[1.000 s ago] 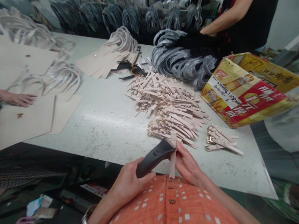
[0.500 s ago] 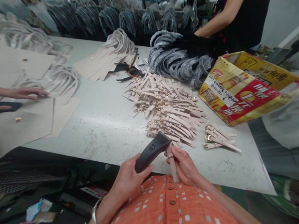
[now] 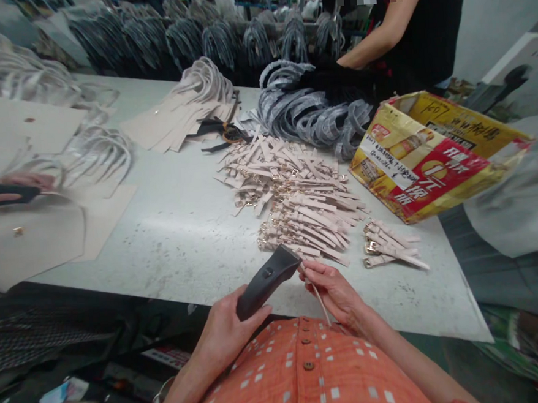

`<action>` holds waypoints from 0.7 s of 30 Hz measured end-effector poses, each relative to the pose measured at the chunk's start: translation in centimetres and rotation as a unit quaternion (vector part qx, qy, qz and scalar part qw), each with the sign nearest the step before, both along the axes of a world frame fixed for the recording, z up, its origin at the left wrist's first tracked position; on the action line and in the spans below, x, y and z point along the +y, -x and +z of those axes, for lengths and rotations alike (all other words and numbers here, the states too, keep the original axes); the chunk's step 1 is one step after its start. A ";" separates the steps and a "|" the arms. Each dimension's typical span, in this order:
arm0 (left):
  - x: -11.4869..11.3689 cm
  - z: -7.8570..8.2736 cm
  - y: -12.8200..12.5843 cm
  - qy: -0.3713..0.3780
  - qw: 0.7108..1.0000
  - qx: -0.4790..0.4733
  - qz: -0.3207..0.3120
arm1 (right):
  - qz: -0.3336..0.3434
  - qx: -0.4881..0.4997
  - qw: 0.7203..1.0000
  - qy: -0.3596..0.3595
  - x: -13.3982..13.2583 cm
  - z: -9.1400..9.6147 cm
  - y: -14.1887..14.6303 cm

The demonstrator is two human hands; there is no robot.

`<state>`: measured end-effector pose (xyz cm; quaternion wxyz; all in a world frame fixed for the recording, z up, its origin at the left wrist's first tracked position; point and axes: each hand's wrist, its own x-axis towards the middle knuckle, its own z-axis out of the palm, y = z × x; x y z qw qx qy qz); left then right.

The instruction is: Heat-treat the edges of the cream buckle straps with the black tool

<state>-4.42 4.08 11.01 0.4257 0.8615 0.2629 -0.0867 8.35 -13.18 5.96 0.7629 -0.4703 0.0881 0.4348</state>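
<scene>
My left hand (image 3: pixel 227 327) is closed round the body of a black electric hair clipper (image 3: pixel 269 281), its head tilted up to the right. Between the thumb and fingers of my right hand (image 3: pixel 333 289) is a thin beige buckle strap (image 3: pixel 321 302), turned edge-on and hanging toward my shirt. The strap's upper end meets the clipper's head; whether they touch I cannot tell. Just beyond my hands lies a large pile of beige straps with gold buckles (image 3: pixel 303 205). A smaller group of buckle straps (image 3: pixel 392 245) lies to the right.
A yellow and red carton (image 3: pixel 414 173) stands on the white table (image 3: pixel 161 246) at the right. Grey wrapped handles (image 3: pixel 299 107) and beige bag panels (image 3: pixel 166 116) lie farther back. At left, a co-worker's hand holds a dark-handled tool (image 3: pixel 5 194) over a beige panel. Another person stands behind.
The strap in my right hand has turned from its flat side to its edge. The clipper stays at its end. At left, the co-worker's dark-handled tool is now raised over the panel.
</scene>
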 end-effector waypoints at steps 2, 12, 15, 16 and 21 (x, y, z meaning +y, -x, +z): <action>0.3 0.1 0.1 0.007 1.000 0.008 0.013 | -0.003 -0.038 0.999 0.035 -0.4 -0.7 -0.1; 1.6 0.2 -1.5 0.060 0.997 -0.015 0.054 | 0.102 -0.389 0.909 0.113 -0.6 -0.9 0.8; 1.2 0.2 -2.5 0.094 0.994 -0.041 0.046 | 0.156 -0.479 0.857 0.105 0.0 0.0 1.3; 1.1 0.2 -2.7 0.097 0.993 -0.047 0.044 | 0.170 -0.501 0.843 0.103 0.2 0.2 1.4; 0.3 0.3 -2.9 0.084 0.994 -0.054 0.032 | 0.191 -0.555 0.805 0.089 1.0 0.7 1.8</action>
